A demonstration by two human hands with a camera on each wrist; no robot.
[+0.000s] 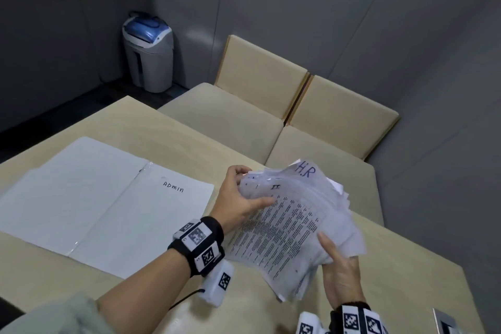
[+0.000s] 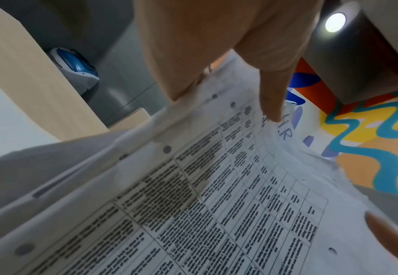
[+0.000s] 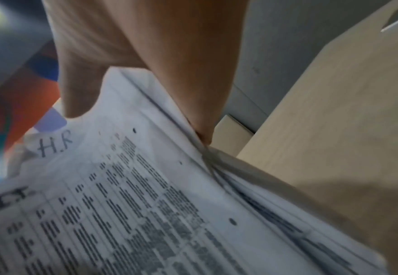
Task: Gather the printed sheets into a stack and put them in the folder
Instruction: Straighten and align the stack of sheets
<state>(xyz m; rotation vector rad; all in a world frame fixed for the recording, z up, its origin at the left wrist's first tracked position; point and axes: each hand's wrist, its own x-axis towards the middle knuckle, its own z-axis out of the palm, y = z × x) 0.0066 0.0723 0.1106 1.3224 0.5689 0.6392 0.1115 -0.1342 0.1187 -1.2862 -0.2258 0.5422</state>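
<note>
A loose, uneven stack of printed sheets hangs above the right part of the table, held by both hands. The top sheet is a table of text marked "IT"; a sheet behind it reads "H.R". My left hand pinches the stack's far left corner, thumb on top. My right hand grips the near right edge, thumb on top and fingers underneath. The sheets fan out with edges unaligned. The white folder lies open on the table to the left, with a sheet marked "ADMIN" on its right half.
The beige table ends at cushioned beige seats behind it. A grey and blue paper shredder stands on the floor at the back left. A small grey device sits at the table's near right edge.
</note>
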